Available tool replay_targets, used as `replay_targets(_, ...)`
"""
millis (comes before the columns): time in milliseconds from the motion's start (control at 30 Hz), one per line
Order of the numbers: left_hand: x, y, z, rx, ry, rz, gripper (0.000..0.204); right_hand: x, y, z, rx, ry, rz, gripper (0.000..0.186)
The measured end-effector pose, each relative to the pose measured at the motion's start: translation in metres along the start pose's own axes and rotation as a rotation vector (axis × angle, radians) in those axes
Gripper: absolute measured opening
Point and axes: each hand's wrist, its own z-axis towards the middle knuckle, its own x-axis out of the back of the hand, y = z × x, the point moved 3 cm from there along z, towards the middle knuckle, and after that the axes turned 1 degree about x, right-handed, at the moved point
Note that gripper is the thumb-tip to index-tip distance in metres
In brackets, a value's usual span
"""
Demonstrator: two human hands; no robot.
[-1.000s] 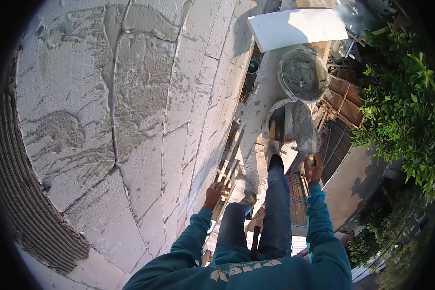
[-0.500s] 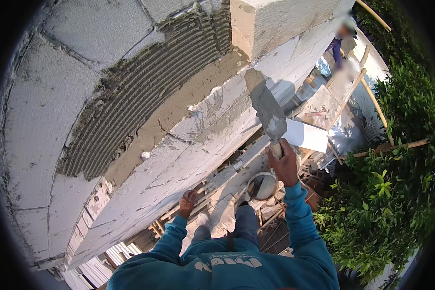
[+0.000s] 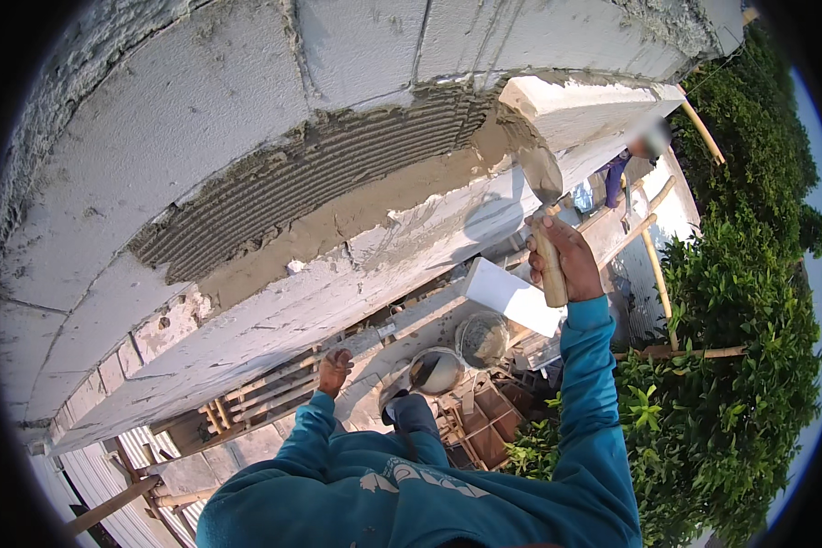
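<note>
My right hand [image 3: 571, 258] grips a trowel [image 3: 541, 173] by its wooden handle, fingers wrapped round it. The mortar-smeared blade points up and away, at the near end of a white block [image 3: 566, 99] set on the wall. Grey mortar covers the block's end by the blade; whether the tip presses into it I cannot tell. Left of the block, ridged mortar [image 3: 338, 173] coats the wall face, with a smoother mortar bed [image 3: 329, 233] along the ledge below. My left hand [image 3: 335, 372] hangs low beside the wall, its fingers curled, nothing visible in them.
Two buckets [image 3: 481, 340] stand below, near my legs. A loose white block [image 3: 513, 297] lies under my right hand. Bamboo poles [image 3: 659, 283] and leafy branches [image 3: 740, 365] border the right side. Another person [image 3: 617, 175] is at the far right by the wall.
My right hand has moved up and right, bringing the trowel from in front of the wall to the block's mortared end. The view has shifted; my left hand remains low and curled.
</note>
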Motion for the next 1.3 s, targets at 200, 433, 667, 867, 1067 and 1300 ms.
replay_targets(200,-0.003,0.003,0.0,-0.064,0.032,0.003,0.037,-0.008,-0.029,-0.019,0.025,0.038,0.007,0.042)
replay_targets(433,0.03,-0.007,-0.015,-0.02,0.142,-0.07,0.035,-0.017,0.012,-0.005,0.217,0.025,-0.036,0.036)
replay_targets(667,0.029,-0.006,-0.013,-0.047,0.141,-0.033,0.035,0.03,0.045,0.061,0.24,0.044,-0.139,0.032)
replay_targets(867,0.049,-0.023,-0.028,0.023,0.192,0.014,0.034,0.047,0.04,-0.017,0.23,0.143,-0.219,0.032)
replay_targets(1067,0.052,-0.02,-0.018,-0.001,0.15,0.045,0.032,0.007,0.042,-0.006,0.108,0.241,-0.599,0.034)
replay_targets(1300,0.035,0.004,-0.021,-0.052,0.083,-0.02,0.033,-0.003,0.032,-0.008,0.292,0.393,-0.555,0.029)
